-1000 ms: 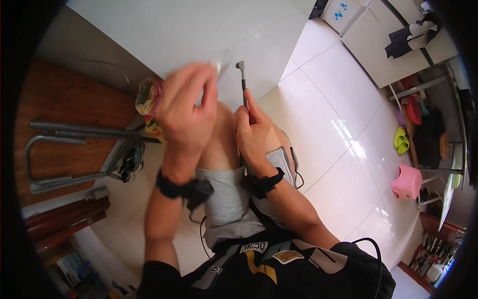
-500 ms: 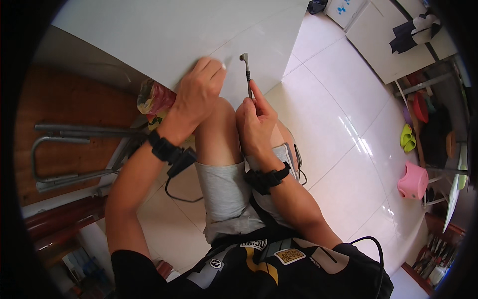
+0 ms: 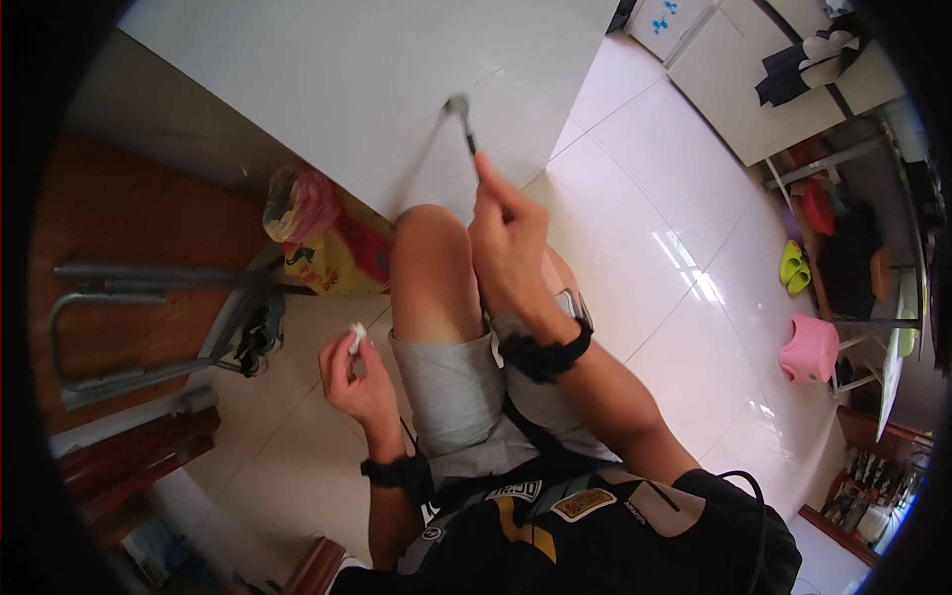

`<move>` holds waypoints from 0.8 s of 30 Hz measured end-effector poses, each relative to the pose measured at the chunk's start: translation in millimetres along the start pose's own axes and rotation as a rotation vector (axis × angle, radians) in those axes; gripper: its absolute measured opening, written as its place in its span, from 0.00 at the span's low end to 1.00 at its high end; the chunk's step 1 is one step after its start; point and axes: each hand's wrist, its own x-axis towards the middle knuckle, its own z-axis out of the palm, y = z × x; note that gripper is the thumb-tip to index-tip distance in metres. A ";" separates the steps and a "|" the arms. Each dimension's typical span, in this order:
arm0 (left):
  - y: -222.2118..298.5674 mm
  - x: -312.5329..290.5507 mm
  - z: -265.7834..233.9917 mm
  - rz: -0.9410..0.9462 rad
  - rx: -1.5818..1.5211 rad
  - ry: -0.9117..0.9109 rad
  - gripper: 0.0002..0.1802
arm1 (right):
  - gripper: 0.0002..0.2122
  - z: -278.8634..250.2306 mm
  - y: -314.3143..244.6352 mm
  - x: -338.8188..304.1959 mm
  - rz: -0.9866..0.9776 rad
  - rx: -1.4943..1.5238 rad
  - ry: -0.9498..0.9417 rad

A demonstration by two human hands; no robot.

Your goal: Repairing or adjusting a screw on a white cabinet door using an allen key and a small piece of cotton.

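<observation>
My right hand is closed round the slim dark handle of a small tool with a rounded, angled metal head; its exact kind I cannot make out. The tool's head points away from me over the white tabletop, and whether it touches the surface is unclear. Low on the left, beside my thigh, my left hand pinches a small white crumpled wad between its fingertips. Both wrists wear black straps.
Below the table's left edge hang or stand red and yellow plastic bags. A grey metal folding frame leans at the left. Over the tiled floor to the right are a pink stool, yellow-green clogs and a shelf rack.
My left hand has drawn back from the table edge down beside my left thigh. The tool in my right hand has swung left and tilted over the tabletop.
</observation>
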 end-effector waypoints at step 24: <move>63.3 3.1 48.6 -0.025 -0.333 -0.068 0.09 | 0.17 -3.2 -12.3 -17.1 -0.108 -0.294 -0.173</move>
